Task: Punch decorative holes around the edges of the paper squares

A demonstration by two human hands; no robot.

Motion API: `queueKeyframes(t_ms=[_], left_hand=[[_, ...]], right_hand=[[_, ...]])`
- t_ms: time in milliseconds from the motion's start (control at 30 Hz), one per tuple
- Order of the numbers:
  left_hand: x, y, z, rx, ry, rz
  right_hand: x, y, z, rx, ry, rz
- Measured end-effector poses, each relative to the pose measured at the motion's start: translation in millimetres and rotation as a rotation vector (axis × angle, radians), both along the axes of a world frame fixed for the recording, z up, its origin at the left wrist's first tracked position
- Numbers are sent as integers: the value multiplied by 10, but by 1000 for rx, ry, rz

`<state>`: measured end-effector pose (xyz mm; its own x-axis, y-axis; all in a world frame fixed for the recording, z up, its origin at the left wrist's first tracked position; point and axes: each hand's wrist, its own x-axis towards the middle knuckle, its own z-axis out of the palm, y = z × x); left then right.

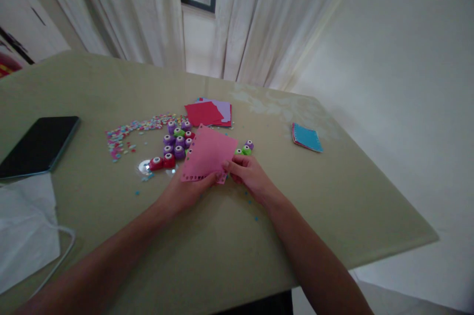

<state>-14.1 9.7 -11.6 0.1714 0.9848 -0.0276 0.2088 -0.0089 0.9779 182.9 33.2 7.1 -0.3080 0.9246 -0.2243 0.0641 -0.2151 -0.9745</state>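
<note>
A pink sheet of paper [211, 152] is held up over the table, tilted toward me. Small punched holes run along its left and bottom edges. My left hand [188, 190] grips the bottom edge, thumb in front and the other fingers hidden behind. At the lower right corner, the fingers of my right hand [246, 174] pinch the paper's edge. Just behind the sheet, several small craft punches [179, 151] in purple, red and green stand in a cluster, partly covered by it. More green and purple punches [247, 149] show beyond my right hand.
Tiny paper confetti [126, 132] lies scattered left of the punches. A stack of red and lilac paper [207, 113] is at the back. Blue-topped punched sheets [307, 137] lie at right. On the left are a black tablet [39, 144] and a white bag [27, 231] with a cord.
</note>
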Motion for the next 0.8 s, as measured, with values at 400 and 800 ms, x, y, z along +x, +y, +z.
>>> queueKeyframes(t_ms=[400, 800], left_hand=[[3, -7, 88, 23, 2, -37], [-7, -8, 34, 7, 43, -30]], right_hand=[[-18, -5, 14, 19, -19, 35], [-53, -20, 20, 48, 23, 71]])
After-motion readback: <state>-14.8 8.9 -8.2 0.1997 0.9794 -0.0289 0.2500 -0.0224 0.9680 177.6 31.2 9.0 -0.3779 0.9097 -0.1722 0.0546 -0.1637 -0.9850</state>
